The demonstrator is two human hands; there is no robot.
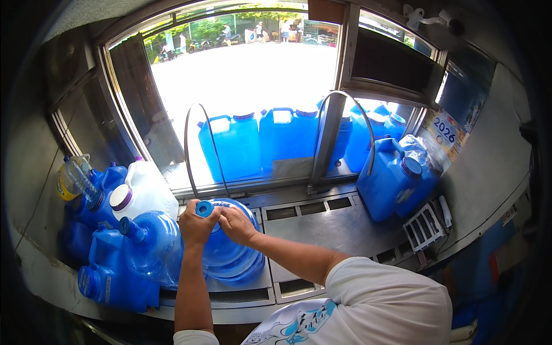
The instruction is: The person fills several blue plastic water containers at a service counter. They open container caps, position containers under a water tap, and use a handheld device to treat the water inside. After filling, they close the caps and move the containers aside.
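blue plastic fills most of what i see from the head camera; a big round blue water bottle point(230, 253) lies tilted on the steel table point(339, 227), its neck pointing up and to the left; my left hand point(197, 224) is clamped around that neck just below the blue cap point(204, 208), fingers curled over it; my right hand point(237, 224) rests closed on the bottle's shoulder right beside the left, the two hands touching; i cannot tell how firmly the right one grips; to the left of the bottle, close against it, a second round blue bottle point(152, 247) lies tilted too, and behind that stands a white jug point(146, 192) with a white and purple cap; a clear bottle with a yellow label point(73, 179) leans at the far left over several blue jerrycans point(109, 282); on the right of the table sits another blue jerrycan point(391, 181), well apart from my hands; more blue containers point(253, 144) stand in a row outside the window beyond the sill.
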